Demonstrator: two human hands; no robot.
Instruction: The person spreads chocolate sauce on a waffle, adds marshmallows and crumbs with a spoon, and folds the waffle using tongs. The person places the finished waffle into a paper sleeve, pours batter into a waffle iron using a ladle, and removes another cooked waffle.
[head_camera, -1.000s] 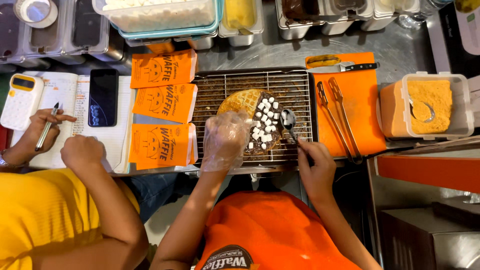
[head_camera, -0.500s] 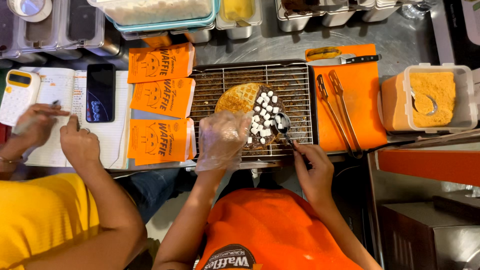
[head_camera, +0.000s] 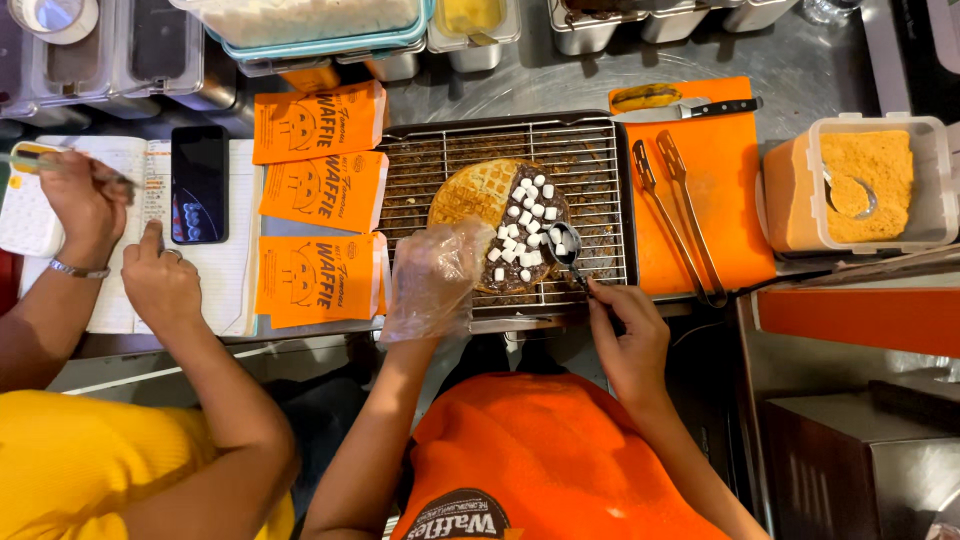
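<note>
Centrally, a round waffle (head_camera: 480, 195) lay on a wire rack (head_camera: 600, 160) set on the steel bench (head_camera: 820, 60). Its left part was bare, golden and gridded; the right part was coated in dark spread and dotted with small white marshmallows (head_camera: 527, 215).

Left hand (head_camera: 432, 285): in a clear plastic glove, fingers loosely curled, resting at the waffle's lower left edge; whether it gripped the waffle could not be told.

Right hand (head_camera: 628, 335): bare, closed on the handle of a metal spoon (head_camera: 566, 248), whose bowl sat over the spread at the waffle's right edge.

Beside the rack, left: three orange paper sleeves (head_camera: 320, 195) in a column. Right: an orange board (head_camera: 725, 170) carrying tongs (head_camera: 678, 215) and a knife (head_camera: 690, 108). Far right: a clear tub (head_camera: 860, 185) of orange crumbs with a scoop in it.

Further left, another person in a yellow top had both hands on an open notebook (head_camera: 125, 160), a dark phone (head_camera: 199, 184) lying on it.
</note>
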